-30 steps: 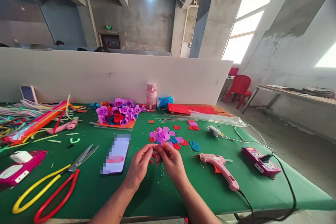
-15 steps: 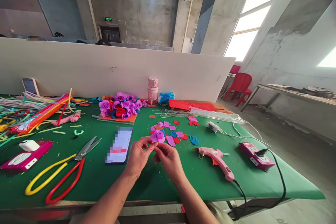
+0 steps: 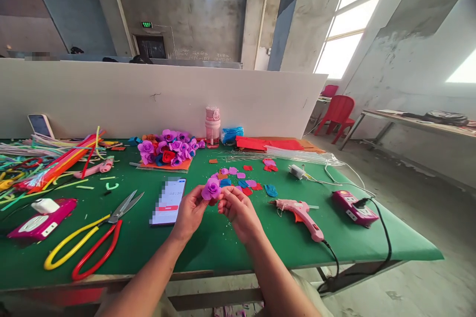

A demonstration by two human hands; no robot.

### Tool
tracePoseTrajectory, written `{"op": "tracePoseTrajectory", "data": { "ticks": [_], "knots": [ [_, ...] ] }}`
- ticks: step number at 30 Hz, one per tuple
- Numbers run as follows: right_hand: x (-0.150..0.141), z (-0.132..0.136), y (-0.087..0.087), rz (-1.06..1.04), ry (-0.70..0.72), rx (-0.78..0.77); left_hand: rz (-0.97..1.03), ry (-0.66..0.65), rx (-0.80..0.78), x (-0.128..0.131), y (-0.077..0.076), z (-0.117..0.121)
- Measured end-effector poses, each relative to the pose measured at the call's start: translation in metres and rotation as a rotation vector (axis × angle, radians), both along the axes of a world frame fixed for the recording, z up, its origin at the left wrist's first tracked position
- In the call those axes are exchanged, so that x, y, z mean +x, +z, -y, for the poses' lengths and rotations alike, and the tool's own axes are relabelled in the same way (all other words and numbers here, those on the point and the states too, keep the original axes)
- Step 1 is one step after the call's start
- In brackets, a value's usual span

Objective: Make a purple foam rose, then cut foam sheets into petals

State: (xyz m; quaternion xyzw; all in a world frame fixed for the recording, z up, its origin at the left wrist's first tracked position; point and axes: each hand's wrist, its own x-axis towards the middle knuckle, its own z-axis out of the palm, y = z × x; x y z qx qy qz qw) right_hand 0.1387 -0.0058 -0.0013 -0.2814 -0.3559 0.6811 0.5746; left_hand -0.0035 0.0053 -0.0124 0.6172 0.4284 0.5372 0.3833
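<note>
A purple paper rose (image 3: 211,189) is held up over the table, its open petals facing me. My left hand (image 3: 190,213) pinches it from the left and below between thumb and fingers. The fingers of my right hand (image 3: 240,212) are pinched together at the rose's right lower edge, on a petal. Behind the hands lie loose cut petals (image 3: 251,183) in purple, red, blue and orange. A pink glue gun (image 3: 303,214) rests on its side to the right of my right hand. Left of my left hand lies a phone (image 3: 169,208) with its screen lit.
Scissors (image 3: 116,218) with yellow and red handles lie open at the left. Finished paper roses (image 3: 171,146) are heaped at the back, near a pink bottle (image 3: 212,126). Power strips (image 3: 355,208) with cables lie at both sides. Bundled coloured strips (image 3: 63,158) cover the far left.
The rose has turned and tilted more toward me, shifting slightly left and up in view. My right fingers have moved from beneath it to its right edge. The whole view has shifted a little.
</note>
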Motion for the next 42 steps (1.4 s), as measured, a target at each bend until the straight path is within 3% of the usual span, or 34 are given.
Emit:
{"op": "tracePoseTrajectory", "data": {
  "ticks": [9,18,28,42],
  "knots": [
    [0.0023,0.006,0.0042,0.029,0.035,-0.034,-0.15,0.012,0.073,-0.0031,-0.0045,-0.0003],
    [0.0042,0.0061,0.0046,0.022,0.026,-0.041,-0.1,-0.041,0.049,0.0005,-0.0028,0.0018],
    [0.0061,0.0069,0.0055,0.137,0.005,-0.054,-0.207,-0.014,0.035,0.0011,-0.0047,0.002],
    [0.0093,0.006,0.0003,0.05,0.042,-0.109,-0.196,-0.006,0.022,0.0024,-0.0046,0.004]
  ]
}}
